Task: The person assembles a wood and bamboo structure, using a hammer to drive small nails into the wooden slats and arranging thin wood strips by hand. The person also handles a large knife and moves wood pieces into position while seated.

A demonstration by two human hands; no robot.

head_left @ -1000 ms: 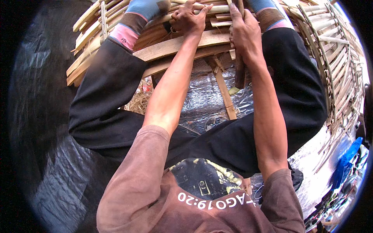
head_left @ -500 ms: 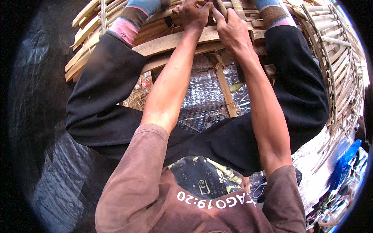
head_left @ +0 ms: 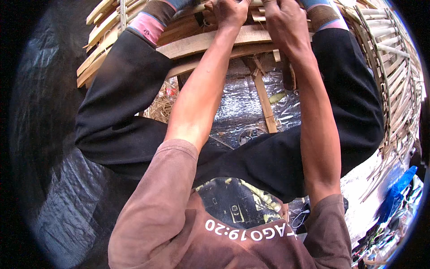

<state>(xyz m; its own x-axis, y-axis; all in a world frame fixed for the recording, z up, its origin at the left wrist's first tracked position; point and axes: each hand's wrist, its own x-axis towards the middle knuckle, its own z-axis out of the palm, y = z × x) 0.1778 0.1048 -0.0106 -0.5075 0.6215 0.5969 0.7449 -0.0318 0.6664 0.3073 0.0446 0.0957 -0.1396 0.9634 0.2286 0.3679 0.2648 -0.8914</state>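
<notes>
At the top edge of the head view, my left hand [head_left: 230,12] is closed with its fingers curled, just beyond a curved wooden plank [head_left: 195,45]. My right hand [head_left: 287,28] is beside it, also closed, over the plank's right part. The fingertips of both hands are partly cut off by the frame, so what they grip cannot be made out. The pale end of a wooden strip [head_left: 277,55] shows below my right hand. Several split bamboo or wood slats [head_left: 102,38] lie beyond the plank and to its left.
My black-trousered legs [head_left: 118,85] are bent on both sides. Between them are shiny foil sheeting [head_left: 239,98] and a narrow upright wood strip [head_left: 263,101]. A slatted bamboo panel [head_left: 389,58] stands at right. Black plastic sheeting [head_left: 40,98] covers the left. A blue plastic piece [head_left: 401,186] lies lower right.
My right hand has turned over and shifted right, away from the left hand. The left hand moved slightly up and right. The pale strip end now shows below the right hand.
</notes>
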